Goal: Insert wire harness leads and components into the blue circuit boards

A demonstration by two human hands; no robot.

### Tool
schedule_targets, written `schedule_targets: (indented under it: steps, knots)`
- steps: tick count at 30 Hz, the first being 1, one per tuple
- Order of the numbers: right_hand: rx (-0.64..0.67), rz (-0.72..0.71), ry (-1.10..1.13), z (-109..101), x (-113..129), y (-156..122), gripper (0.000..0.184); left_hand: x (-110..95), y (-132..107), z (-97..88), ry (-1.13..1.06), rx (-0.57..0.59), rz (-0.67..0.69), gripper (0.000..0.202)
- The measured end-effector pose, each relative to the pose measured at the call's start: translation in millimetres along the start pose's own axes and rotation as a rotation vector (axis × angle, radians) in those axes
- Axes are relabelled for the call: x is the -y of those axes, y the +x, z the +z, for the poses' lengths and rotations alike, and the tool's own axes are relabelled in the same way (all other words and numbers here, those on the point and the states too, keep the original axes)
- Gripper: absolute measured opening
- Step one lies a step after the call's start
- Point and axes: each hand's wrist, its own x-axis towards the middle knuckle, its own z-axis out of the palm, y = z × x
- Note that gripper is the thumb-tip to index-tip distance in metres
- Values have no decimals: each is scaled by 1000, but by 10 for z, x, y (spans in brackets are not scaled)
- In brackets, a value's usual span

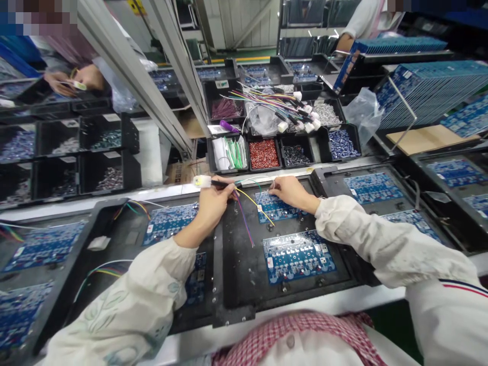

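Note:
My left hand is closed around a wire harness with a white connector and a black sleeve. Its yellow, purple and other coloured wires fan out to the right and hang down over the black tray. Thumb and fingers of my right hand pinch the white wire of that harness. Under my right hand lies a blue circuit board, partly covered by it. A second blue circuit board sits nearer to me in the same tray.
Black bins hold red components, blue components and green-white wires. More harnesses lie heaped above them. Racked boards stand at right. Neighbouring trays hold boards. A co-worker's hands are at upper left.

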Motion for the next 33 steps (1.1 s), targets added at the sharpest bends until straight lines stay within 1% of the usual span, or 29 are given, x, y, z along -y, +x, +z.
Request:
schedule_targets:
  steps: [1,2,3,4,5,6,7,8,10,11,12,14,17,20,25,30,33]
  knots:
    - [48,3,17,-34,31,-45,16,6,3,5,-3,-7,2,18]
    - [136,-3,71,-63,71,-96,22,10,7,12,-6,-14,5,18]
    - [258,-19,159,-81,119,-147,26,13,10,20,-8,-21,8,17]
    - [386,-34,268,-83,172,-188,28,13,12,27,-12,-31,14,17]
    - [478,-34,382,-67,224,-215,26,11,12,34,-14,-41,22,17]
    - [501,-17,483,-34,270,-221,23,7,10,39,-15,-48,31,16]
    - [453,9,558,11,306,-208,18,2,7,41,-16,-50,39,16]
    - [353,37,593,64,331,-178,14,-2,2,40,-17,-46,44,16]
    - [137,57,569,173,343,-94,11,-10,-11,33,-17,-25,50,17]
    - [73,49,536,220,336,-54,9,-12,-16,28,-16,-12,51,16]
    - [42,39,499,258,324,-23,9,-12,-19,23,-13,-4,56,16]
    - [12,30,437,306,298,8,11,-8,-19,16,1,5,75,13]
    - [-10,20,390,325,280,-1,12,2,-9,16,32,-1,99,11]
    - [-30,7,370,327,284,-17,14,3,-5,20,44,-14,83,12]
    - [-56,-5,295,355,291,1,15,-14,-20,24,21,9,52,16]
    - [-34,-43,137,373,293,28,16,-25,-26,39,17,5,37,18]
    - [-11,-77,81,377,292,35,17,-26,-24,49,24,-2,34,18]
